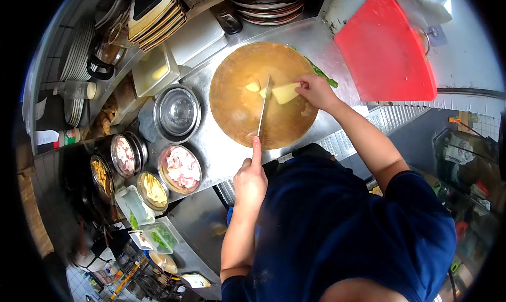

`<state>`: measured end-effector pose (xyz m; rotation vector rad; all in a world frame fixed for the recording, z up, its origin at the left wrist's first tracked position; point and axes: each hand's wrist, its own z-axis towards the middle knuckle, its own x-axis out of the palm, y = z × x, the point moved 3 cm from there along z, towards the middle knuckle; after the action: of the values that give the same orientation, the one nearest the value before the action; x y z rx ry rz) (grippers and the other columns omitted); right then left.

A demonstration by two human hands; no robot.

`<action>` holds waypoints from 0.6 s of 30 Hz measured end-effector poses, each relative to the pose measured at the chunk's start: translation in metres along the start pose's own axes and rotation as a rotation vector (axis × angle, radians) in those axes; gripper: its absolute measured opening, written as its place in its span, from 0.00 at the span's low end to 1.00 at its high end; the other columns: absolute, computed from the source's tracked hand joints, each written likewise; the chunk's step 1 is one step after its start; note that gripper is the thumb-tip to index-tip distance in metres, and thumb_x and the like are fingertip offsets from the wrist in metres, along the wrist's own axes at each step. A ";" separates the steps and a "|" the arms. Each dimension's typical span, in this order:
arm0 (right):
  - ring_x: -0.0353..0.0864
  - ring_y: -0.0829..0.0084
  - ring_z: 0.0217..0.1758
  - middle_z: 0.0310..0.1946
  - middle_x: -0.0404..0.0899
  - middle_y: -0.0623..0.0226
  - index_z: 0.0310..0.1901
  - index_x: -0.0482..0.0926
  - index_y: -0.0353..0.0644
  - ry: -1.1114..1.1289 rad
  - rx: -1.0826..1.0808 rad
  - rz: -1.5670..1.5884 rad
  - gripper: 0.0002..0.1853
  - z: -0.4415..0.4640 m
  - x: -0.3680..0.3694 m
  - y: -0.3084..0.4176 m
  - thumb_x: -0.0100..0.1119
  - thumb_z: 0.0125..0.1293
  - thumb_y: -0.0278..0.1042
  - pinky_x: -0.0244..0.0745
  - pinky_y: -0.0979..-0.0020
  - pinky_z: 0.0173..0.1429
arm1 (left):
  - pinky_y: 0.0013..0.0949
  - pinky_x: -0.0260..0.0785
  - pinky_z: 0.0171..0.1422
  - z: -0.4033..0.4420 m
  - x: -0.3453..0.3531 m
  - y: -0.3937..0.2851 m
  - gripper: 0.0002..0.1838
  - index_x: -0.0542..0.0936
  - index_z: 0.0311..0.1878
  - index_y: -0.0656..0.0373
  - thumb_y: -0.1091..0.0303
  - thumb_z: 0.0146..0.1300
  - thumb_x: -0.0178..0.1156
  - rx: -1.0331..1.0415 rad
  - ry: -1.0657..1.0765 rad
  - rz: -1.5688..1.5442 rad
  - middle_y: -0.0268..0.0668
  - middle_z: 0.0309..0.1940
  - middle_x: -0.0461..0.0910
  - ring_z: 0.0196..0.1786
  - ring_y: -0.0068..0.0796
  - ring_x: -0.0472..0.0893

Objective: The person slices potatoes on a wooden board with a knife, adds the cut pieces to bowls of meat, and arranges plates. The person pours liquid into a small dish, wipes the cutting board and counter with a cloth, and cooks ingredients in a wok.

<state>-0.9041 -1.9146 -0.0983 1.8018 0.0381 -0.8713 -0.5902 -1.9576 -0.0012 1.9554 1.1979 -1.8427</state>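
My left hand [250,182] is closed round the handle of a kitchen knife [264,108], index finger stretched along it. The blade, seen nearly edge-on, stands over a round wooden chopping board [232,115]. Just right of the blade lies a pale yellow vegetable piece [286,93], whose exact kind I cannot tell. My right hand [316,91] grips its far right end between thumb and fingers. A small cut slice [253,86] of the same colour rests left of the blade. Green leafy stalks [322,75] lie behind the board's right edge.
Left of the board stand nested steel bowls [177,114], a bowl of raw sliced meat [180,167] and a bowl of yellow strips [153,190]. A red cutting board [387,51] leans at the right. White plastic containers [196,38] sit behind, near stacked plates [269,9].
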 end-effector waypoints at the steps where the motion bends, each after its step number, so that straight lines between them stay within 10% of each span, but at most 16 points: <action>1: 0.87 0.64 0.40 0.38 0.86 0.56 0.51 0.86 0.39 -0.003 -0.043 -0.020 0.15 0.004 0.000 0.002 0.69 0.62 0.29 0.81 0.66 0.48 | 0.50 0.78 0.36 0.000 -0.001 -0.002 0.44 0.58 0.82 0.50 0.81 0.61 0.57 -0.004 0.011 0.004 0.49 0.29 0.82 0.28 0.51 0.83; 18: 0.86 0.71 0.38 0.36 0.86 0.61 0.48 0.85 0.36 -0.023 0.011 0.010 0.13 0.000 0.006 -0.010 0.71 0.62 0.28 0.82 0.70 0.46 | 0.51 0.78 0.36 0.017 0.032 0.000 0.46 0.55 0.83 0.51 0.81 0.60 0.57 0.041 0.045 -0.042 0.49 0.28 0.80 0.28 0.52 0.83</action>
<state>-0.9039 -1.9126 -0.1094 1.8005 0.0105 -0.8864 -0.6065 -1.9554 -0.0333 2.0184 1.2330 -1.8675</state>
